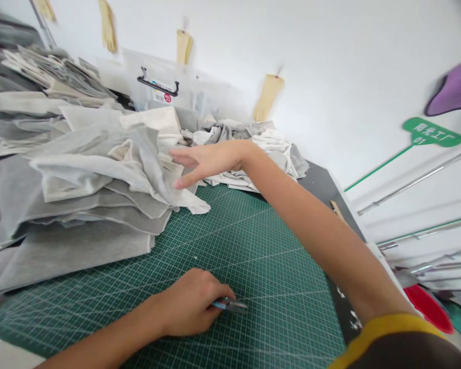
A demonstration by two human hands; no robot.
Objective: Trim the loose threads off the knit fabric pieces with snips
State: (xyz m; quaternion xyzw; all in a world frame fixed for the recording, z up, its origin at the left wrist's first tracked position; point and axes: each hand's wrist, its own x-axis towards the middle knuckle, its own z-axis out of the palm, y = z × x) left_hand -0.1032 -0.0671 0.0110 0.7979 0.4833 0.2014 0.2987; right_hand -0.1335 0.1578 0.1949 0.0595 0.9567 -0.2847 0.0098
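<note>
My left hand [194,303] rests low over the green cutting mat [276,277], its fingers closed around small thread snips [232,306]. Their metal tip and a bit of blue handle stick out to the right; the rest is hidden in the palm. Farther off, my right hand [213,161] reaches across from the right with thumb and fingers apart. Its fingertips are beside the right edge of a heap of grey and cream cloth pieces [88,174]; whether they touch the cloth I cannot tell. Nothing shows between the fingers.
A second pile of white and grey cloth [276,148] lies behind my right forearm. Clear plastic boxes [138,97] stand against the wall, where yellowish gloves [269,97] hang. To the right are a green sign [432,132], metal rods [418,179] and a red basin [430,310].
</note>
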